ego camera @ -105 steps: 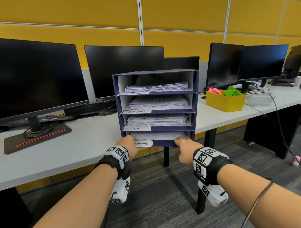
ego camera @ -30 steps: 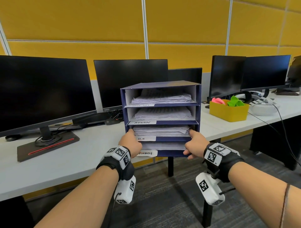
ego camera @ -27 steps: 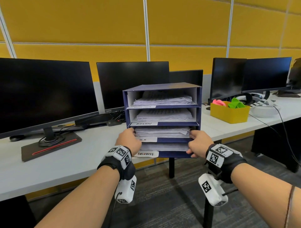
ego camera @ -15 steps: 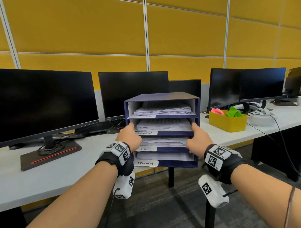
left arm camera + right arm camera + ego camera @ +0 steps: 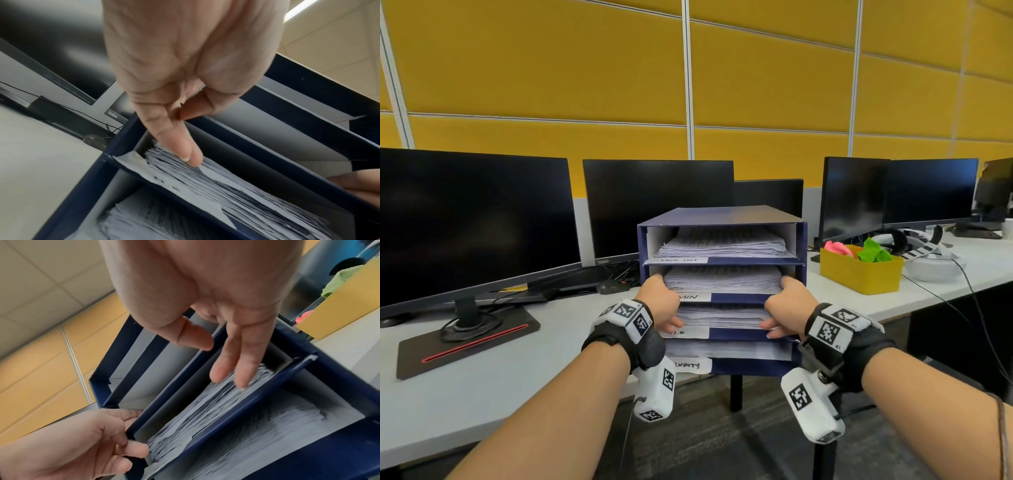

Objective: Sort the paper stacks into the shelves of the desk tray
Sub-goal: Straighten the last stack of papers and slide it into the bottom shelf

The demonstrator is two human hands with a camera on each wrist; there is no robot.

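A dark blue desk tray [image 5: 722,216] with four shelves stands at the desk's front edge. Each shelf holds a white paper stack, and handwritten labels hang on the shelf fronts. My left hand [image 5: 661,305] is at the tray's left front and my right hand [image 5: 784,308] at its right front. Both reach into the third shelf from the top. Straight left fingers [image 5: 185,146] touch that shelf's paper stack [image 5: 246,194] near its left corner. Straight right fingers [image 5: 232,369] rest on the stack [image 5: 205,410] at its right edge. Neither hand grips anything.
Dark monitors [image 5: 472,222] line the white desk [image 5: 534,377] behind and left of the tray, with a mouse [image 5: 608,287] and cables. To the right sit a yellow box [image 5: 859,274] of pink and green items and a white headset [image 5: 928,263].
Both hands have climbed from the bottom shelf's front to the third shelf, with fingertips now on its stack. The tray has stayed in place.
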